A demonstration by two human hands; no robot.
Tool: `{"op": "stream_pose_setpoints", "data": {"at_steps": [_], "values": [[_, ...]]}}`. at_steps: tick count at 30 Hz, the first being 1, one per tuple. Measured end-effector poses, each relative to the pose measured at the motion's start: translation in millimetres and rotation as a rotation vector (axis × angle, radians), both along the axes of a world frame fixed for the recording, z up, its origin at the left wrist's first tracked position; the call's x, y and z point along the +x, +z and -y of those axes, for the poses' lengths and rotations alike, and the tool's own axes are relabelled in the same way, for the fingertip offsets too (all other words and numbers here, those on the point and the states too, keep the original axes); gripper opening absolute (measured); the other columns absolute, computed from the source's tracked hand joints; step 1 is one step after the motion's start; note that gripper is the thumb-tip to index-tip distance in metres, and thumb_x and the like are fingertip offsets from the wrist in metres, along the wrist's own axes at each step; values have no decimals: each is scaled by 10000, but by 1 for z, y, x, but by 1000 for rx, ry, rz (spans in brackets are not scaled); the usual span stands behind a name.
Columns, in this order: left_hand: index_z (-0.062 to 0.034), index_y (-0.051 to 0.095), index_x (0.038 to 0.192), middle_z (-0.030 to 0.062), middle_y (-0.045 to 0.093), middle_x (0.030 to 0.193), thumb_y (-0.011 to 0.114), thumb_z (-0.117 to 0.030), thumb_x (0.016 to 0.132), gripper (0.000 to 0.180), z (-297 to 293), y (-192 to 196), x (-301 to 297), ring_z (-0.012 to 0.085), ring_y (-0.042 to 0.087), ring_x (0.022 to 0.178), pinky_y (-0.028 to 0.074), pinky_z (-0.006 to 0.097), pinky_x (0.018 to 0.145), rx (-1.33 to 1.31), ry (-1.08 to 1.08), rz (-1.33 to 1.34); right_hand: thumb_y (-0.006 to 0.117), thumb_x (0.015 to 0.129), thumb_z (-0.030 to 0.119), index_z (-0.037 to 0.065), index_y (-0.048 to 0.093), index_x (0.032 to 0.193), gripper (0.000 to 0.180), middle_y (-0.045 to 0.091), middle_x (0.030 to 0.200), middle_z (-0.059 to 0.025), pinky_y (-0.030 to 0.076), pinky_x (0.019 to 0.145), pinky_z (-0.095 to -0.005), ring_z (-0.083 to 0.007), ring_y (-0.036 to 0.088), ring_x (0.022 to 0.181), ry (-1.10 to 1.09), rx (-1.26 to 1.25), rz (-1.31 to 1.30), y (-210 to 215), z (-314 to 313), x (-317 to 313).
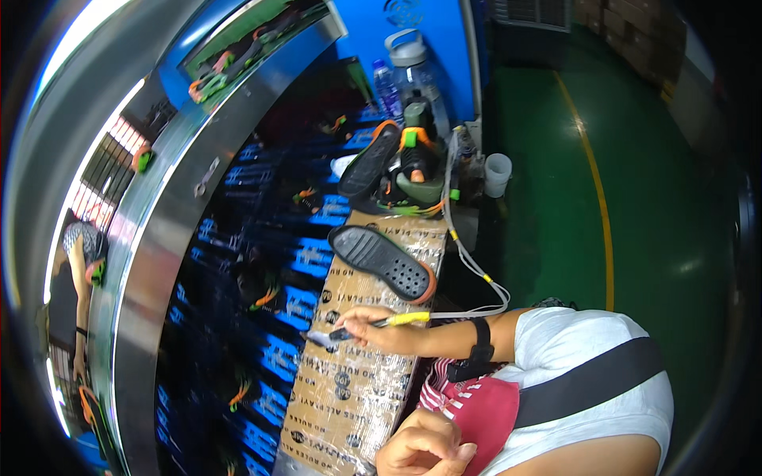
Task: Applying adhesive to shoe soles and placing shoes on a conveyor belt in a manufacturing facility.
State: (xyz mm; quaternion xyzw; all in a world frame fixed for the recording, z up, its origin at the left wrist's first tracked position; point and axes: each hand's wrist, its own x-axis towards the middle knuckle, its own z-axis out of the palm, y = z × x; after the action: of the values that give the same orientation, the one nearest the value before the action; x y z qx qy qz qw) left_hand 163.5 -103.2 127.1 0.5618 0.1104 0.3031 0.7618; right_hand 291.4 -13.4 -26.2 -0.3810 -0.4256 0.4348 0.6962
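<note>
My right hand (367, 328) is closed around a dark-handled brush (340, 334), with a pale, blurred tip pointing left over a cardboard-covered bench (349, 397). A white hose with yellow tape (409, 318) runs along the brush's back end and my forearm. Beyond that hand a shoe (381, 262) lies on the cardboard with its black sole up and an orange-red edge at one end. Nothing touches it. My left hand (429, 444) is at the bench's near edge, fingers curled toward the thumb, and I see nothing in it.
Several black, green and orange shoes (409, 163) are piled at the bench's far end, near bottles (386, 89) and a white cup (498, 174). Left of the bench are blue racks (313, 258) and a metal-edged conveyor (147, 262). Another person's arm (79, 293) reaches alongside it.
</note>
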Motion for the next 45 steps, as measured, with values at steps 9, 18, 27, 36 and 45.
{"op": "stream_pose_setpoints", "data": {"at_steps": [9,18,27,36,45], "values": [[-34,471,743,59,469,758,587,34,760,136,-10,-6,-9,165,457,711,360,278,665,-72,-151,7,427,916,288,6,549,1039,331,569,917,-45,438,675,-219,-80,522,727,32,-122,51,3,1,1],[-65,338,653,0,364,666,572,-46,786,270,-2,-12,-2,83,339,618,304,229,563,-16,-67,91,423,913,316,8,546,1028,351,557,813,-37,401,625,-194,-72,496,677,-49,-126,5,-4,2,-1],[-71,314,601,1,343,612,580,-16,726,299,-3,-18,-1,91,325,557,284,250,519,-54,-25,137,378,928,315,-24,499,1057,383,503,809,-34,368,651,-215,-78,453,698,9,-129,-9,-9,0,0],[-50,311,571,26,380,610,437,-190,909,387,-10,-15,-9,116,369,558,328,239,542,16,-97,168,383,929,302,-23,509,1057,371,515,799,-38,372,663,-221,-81,458,700,-3,-111,-46,-7,-3,-6],[12,476,640,34,418,553,368,-205,931,379,-2,-13,-8,130,427,524,365,243,530,-343,-273,164,374,931,291,-33,504,1051,369,510,795,-40,366,654,-222,-83,457,708,14,-96,-44,-7,-2,-5]]}}
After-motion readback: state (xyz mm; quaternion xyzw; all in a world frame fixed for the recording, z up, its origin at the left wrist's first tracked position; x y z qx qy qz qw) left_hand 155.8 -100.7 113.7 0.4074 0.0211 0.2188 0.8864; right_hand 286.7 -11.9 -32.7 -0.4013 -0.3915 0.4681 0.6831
